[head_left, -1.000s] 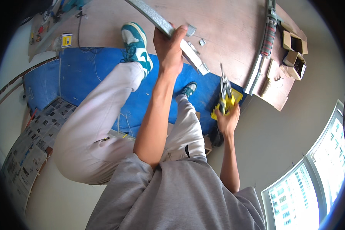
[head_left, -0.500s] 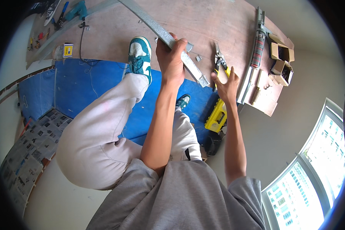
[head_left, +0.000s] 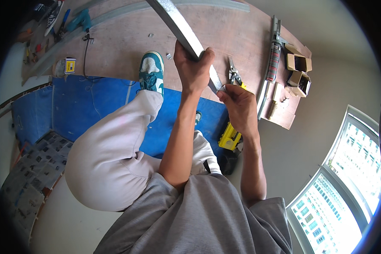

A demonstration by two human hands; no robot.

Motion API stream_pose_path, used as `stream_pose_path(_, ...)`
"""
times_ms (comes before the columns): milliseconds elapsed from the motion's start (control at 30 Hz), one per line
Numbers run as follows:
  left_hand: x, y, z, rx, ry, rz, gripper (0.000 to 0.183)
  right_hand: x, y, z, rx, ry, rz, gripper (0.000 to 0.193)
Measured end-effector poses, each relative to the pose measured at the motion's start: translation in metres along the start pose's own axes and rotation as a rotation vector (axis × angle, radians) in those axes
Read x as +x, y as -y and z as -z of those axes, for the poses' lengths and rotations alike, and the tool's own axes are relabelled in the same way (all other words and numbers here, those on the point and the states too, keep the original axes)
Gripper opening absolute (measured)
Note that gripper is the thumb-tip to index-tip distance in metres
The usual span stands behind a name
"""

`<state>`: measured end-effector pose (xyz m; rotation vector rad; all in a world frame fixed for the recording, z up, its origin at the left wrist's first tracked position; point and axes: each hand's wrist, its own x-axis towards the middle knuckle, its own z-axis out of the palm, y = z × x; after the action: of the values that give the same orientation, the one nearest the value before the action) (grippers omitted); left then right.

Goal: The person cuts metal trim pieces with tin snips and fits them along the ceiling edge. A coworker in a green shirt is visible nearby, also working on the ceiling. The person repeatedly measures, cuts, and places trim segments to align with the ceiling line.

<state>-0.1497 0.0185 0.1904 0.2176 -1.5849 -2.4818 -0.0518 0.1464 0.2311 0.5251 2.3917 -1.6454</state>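
My left hand [head_left: 194, 70] is closed around a galvanized metal channel [head_left: 180, 27], which slants from the top of the view down toward the right. At its near end my right hand [head_left: 241, 109] pinches the metal tip between thumb and fingers. Just beyond the right hand, a pair of tin snips [head_left: 234, 77] with yellow handles lies on the wooden board [head_left: 122, 46]; the hand partly covers the handles.
My shoe [head_left: 151, 74] rests at the board's edge, above blue sheeting [head_left: 101, 99]. On the right are a caulking gun [head_left: 274, 59] and open cardboard boxes [head_left: 299, 63]. A yellow toolbox [head_left: 230, 137] stands below the board. A teal power tool [head_left: 82, 20] lies far left.
My right hand has moved in from the right, its spread fingers closing on the channel's near end. The channel has turned in my left hand, showing a different face.
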Motion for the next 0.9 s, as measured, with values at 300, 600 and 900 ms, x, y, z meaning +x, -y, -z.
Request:
stream_pose_path(300, 0.006, -0.001, -0.009, 0.101, -0.17, -0.173, 0.043, 0.01, 0.021, -0.023, -0.256, -0.224, 0.17, 0.025)
stream_pose_path(600, -0.002, 0.029, -0.012, 0.249, -0.074, -0.396, 0.05, 0.029, 0.033, -0.015, -0.54, -0.159, 0.114, 0.021)
stream_pose_path(900, -0.019, 0.041, -0.033, 0.243, -0.111, -0.406, 0.044, 0.055, 0.021, 0.016, -0.671, 0.091, -0.028, 0.026)
